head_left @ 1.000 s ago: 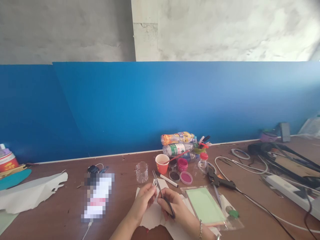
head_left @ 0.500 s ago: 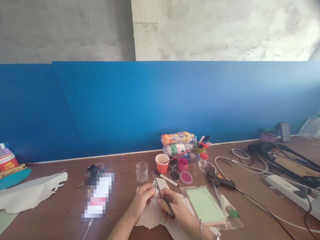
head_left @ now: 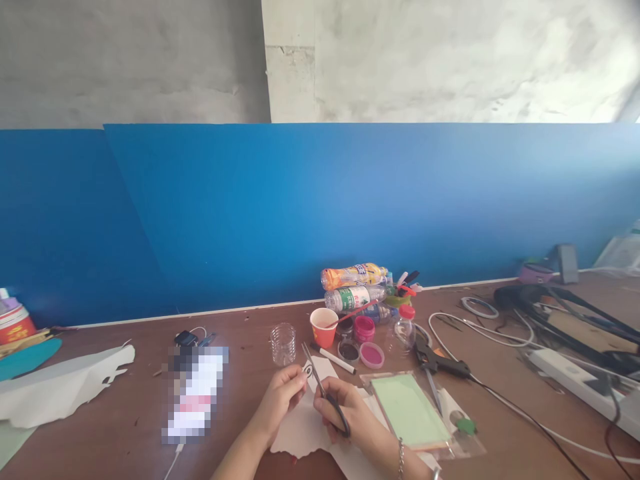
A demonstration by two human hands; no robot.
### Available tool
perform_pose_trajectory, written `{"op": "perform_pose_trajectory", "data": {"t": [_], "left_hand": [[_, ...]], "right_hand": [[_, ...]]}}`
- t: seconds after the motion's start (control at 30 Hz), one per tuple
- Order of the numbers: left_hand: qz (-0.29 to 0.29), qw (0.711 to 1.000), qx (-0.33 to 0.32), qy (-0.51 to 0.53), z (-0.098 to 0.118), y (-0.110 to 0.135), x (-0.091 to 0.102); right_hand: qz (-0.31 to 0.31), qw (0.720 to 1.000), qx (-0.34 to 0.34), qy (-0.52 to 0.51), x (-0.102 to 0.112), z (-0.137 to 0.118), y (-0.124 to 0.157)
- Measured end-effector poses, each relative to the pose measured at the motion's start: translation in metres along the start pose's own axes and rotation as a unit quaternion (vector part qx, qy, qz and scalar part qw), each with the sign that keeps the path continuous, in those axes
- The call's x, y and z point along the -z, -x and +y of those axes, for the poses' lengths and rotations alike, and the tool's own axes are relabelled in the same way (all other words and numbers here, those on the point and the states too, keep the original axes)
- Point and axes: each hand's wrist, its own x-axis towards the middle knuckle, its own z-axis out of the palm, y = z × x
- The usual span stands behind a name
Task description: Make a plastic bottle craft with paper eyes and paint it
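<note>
Between the thumb and fingers of my left hand (head_left: 286, 395) is a small white paper piece (head_left: 309, 371) with a black ring drawn on it. My right hand (head_left: 345, 408) is closed round the dark handles of a pair of scissors (head_left: 313, 368). The blades point up and away, right beside the paper piece; whether they touch it I cannot make out. Beneath both hands lie white paper sheets (head_left: 296, 433) with ragged edges. A black-and-white marker (head_left: 340, 361) rests just beyond the scissors.
Behind the hands stand a cut clear plastic cup (head_left: 283, 345), an orange paper cup (head_left: 323, 328) and paint jars (head_left: 364, 328). Bottles (head_left: 355, 297) lie at the partition. To the right are green paper sheets (head_left: 410, 408), a glue gun (head_left: 440, 362) and cables; a blurred phone (head_left: 197, 393) lies left.
The paper piece in my left hand has tilted slightly and shifted a little left. My right hand and the scissors stay nearly in place.
</note>
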Motion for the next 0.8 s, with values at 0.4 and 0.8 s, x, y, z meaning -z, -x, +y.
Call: {"op": "perform_pose_trajectory", "data": {"t": [0.4,0.8], "left_hand": [[0.007,1.000,0.015,0.001,0.002,0.001,-0.003],[0.030,0.997,0.025,0.062,0.000,0.008,-0.021]], "right_hand": [[0.009,1.000,0.000,-0.009,0.000,0.001,-0.001],[-0.010,0.998,0.051,-0.038,-0.005,-0.004,0.002]]}}
